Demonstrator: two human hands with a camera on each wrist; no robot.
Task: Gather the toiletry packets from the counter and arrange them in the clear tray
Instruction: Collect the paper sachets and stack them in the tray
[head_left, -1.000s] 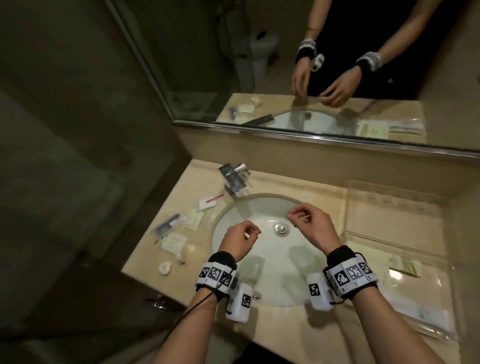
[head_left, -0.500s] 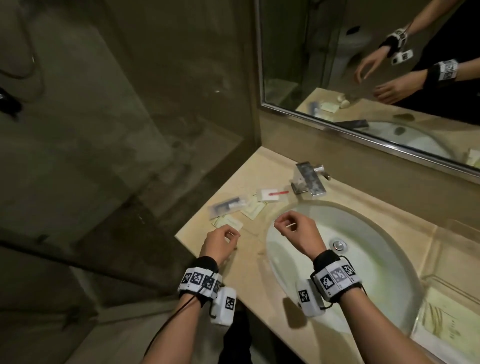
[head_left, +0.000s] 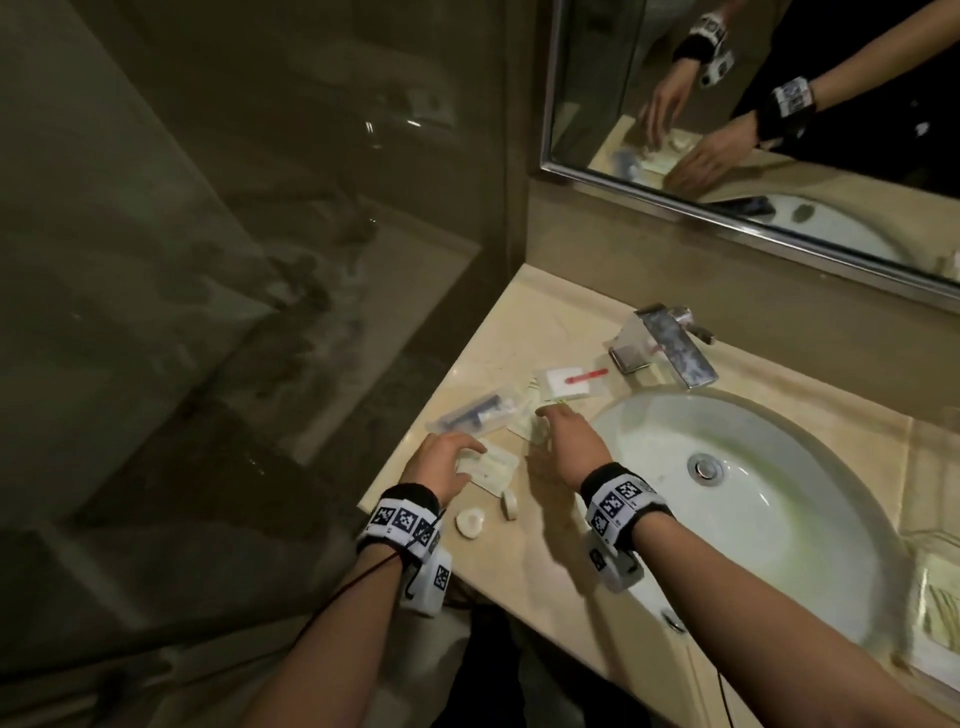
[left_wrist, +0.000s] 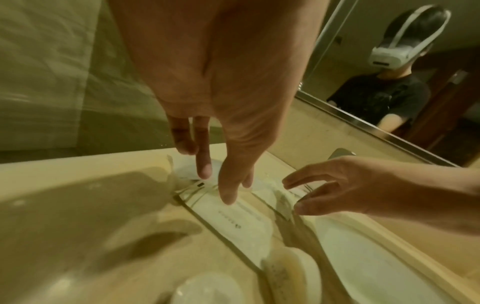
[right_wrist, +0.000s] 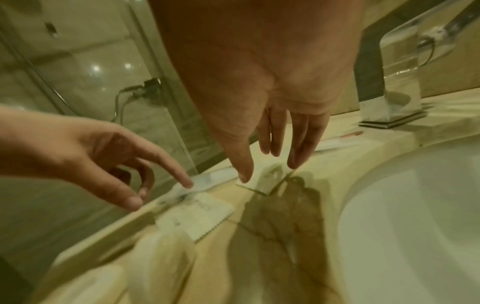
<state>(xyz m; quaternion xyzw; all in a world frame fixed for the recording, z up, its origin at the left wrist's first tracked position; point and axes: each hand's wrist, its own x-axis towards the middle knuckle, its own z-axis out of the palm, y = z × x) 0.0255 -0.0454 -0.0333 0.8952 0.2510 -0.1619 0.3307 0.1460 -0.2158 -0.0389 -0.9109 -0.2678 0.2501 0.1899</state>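
Both hands, left hand (head_left: 441, 464) and right hand (head_left: 566, 447), are reaching open-fingered over toiletry packets (head_left: 488, 467) scattered at nine o'clock of the sink (head_left: 769, 499) on the surface (head_left: 524, 322), gripping nothing; thin slick packets risk sliding off the edge.

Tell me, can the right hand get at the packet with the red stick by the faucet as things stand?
Probably yes. The right hand is open over the counter, and the red-stick packet lies flat just beyond its fingertips, with nothing on top. The faucet stands off to the side.
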